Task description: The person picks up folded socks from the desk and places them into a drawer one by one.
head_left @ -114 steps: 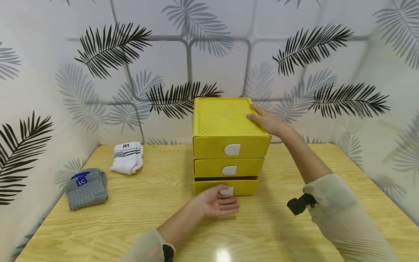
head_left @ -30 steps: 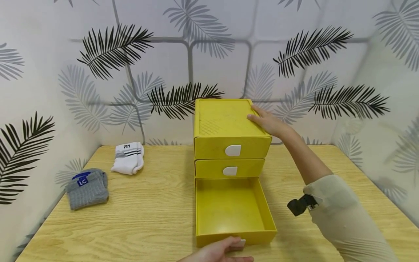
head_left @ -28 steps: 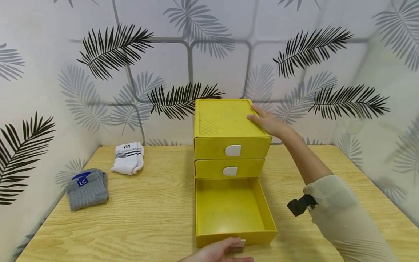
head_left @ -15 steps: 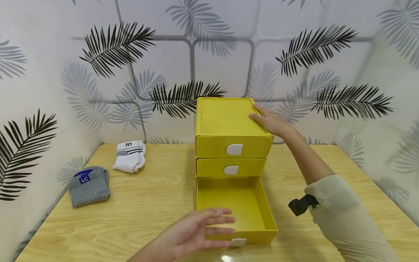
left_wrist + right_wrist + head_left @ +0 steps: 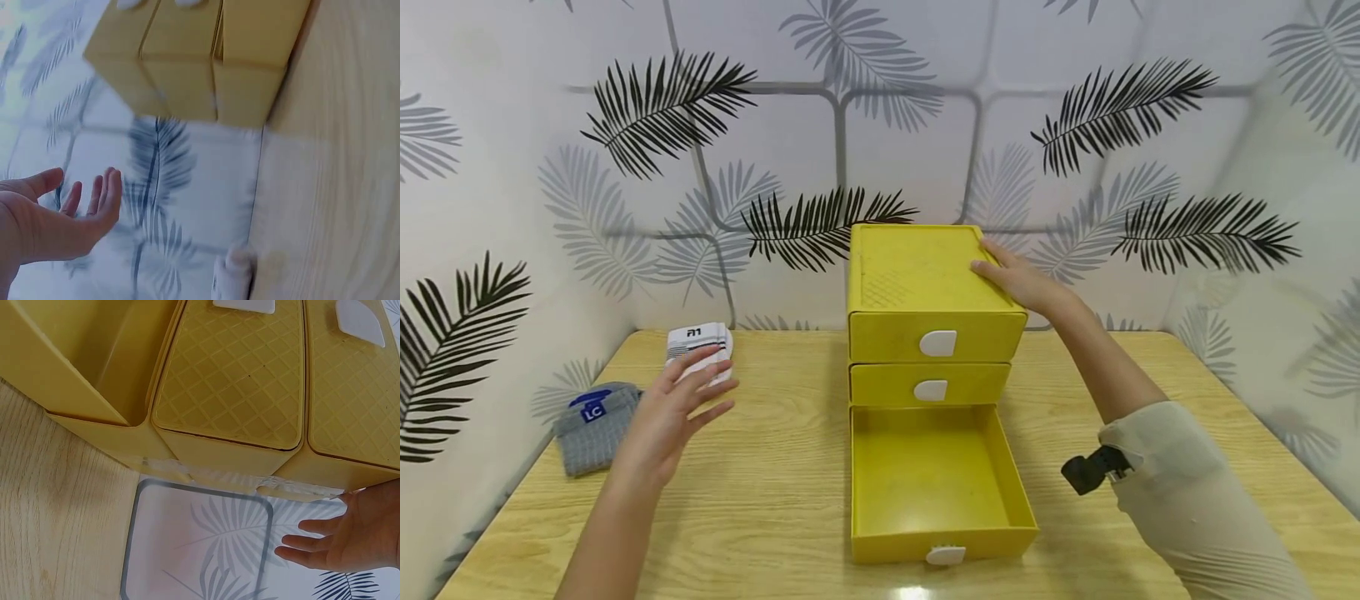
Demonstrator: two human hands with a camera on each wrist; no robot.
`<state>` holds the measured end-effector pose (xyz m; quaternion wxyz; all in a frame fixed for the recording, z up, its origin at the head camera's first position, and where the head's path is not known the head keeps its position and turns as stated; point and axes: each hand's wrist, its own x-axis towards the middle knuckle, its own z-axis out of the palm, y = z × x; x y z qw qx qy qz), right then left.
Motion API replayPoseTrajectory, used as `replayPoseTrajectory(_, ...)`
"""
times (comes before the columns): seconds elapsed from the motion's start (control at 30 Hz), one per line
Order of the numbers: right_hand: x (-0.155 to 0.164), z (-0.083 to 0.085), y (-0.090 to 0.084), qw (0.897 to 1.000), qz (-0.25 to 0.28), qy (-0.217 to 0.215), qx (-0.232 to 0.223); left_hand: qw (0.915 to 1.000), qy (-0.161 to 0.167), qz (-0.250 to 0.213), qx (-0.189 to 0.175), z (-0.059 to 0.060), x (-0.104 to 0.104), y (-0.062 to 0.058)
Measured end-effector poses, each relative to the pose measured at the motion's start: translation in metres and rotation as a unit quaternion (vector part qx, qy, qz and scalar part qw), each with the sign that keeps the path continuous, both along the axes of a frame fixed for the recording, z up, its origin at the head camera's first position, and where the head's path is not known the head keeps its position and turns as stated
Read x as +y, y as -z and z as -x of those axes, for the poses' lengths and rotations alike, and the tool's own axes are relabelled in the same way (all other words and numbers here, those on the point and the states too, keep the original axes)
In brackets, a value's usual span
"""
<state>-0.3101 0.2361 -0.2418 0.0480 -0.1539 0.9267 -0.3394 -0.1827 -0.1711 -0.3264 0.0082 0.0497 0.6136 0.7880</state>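
Observation:
A yellow drawer unit with white handles stands on the table. Its bottom drawer is pulled out and bare inside, while the upper two are closed. My right hand rests against the unit's upper right side, thumb on the top edge and fingers extended along the side. My left hand is in the air on the left, fingers spread and holding nothing. In the head view it overlaps the folded white socks and the right edge of the folded grey socks.
The wooden table runs up to a leaf-patterned wall covering at the back and sides. The extended drawer's front, with its white handle, juts toward the table's near side.
The left hand drew the bottom drawer out by its handle, let go, and moved left and away toward the socks. The right hand has stayed on the unit.

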Motion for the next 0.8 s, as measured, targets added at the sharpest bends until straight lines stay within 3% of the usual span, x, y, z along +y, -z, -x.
replayPoseTrajectory(0.03, 0.000, 0.000, 0.000, 1.000, 0.001, -0.001, -0.001, 0.9998, -0.022, 0.003, -0.001, 0.001, -0.010, 0.001)
replayPoseTrajectory(0.07, -0.001, 0.000, 0.000, 1.000, 0.001, -0.001, -0.002, 0.9991, -0.041, 0.004, -0.002, 0.011, -0.028, 0.013)
replayPoseTrajectory(0.17, 0.000, 0.000, 0.000, 1.000, 0.005, -0.004, -0.001, 0.9944, -0.101, 0.030, -0.010, 0.023, -0.064, 0.029)
replayPoseTrajectory(0.27, 0.001, -0.001, -0.001, 1.000, 0.007, -0.003, -0.002, 0.9878, -0.143, 0.060, -0.015, 0.045, -0.110, 0.062)
replayPoseTrajectory(0.3, 0.001, -0.002, -0.001, 1.000, 0.008, -0.003, -0.002, 0.9847, -0.157, 0.072, -0.022, 0.045, -0.119, 0.066)
replayPoseTrajectory(0.37, 0.001, -0.002, -0.001, 1.000, 0.008, -0.003, -0.005, 0.9777, -0.180, 0.103, -0.035, 0.056, -0.148, 0.087)
replayPoseTrajectory(0.47, 0.001, -0.002, -0.001, 1.000, 0.009, -0.003, -0.007, 0.9481, -0.215, 0.224, -0.067, 0.062, -0.179, 0.110)
replayPoseTrajectory(0.6, 0.001, -0.003, -0.001, 1.000, 0.012, -0.005, -0.010, 0.9056, -0.218, 0.348, -0.105, 0.064, -0.200, 0.126)
replayPoseTrajectory(0.73, 0.002, -0.003, 0.000, 1.000, 0.018, -0.008, -0.010, 0.9015, -0.188, 0.371, -0.121, 0.064, -0.204, 0.127)
replayPoseTrajectory(0.8, 0.002, -0.002, 0.001, 1.000, 0.021, -0.010, -0.008, 0.8926, -0.174, 0.395, -0.131, 0.062, -0.199, 0.122)
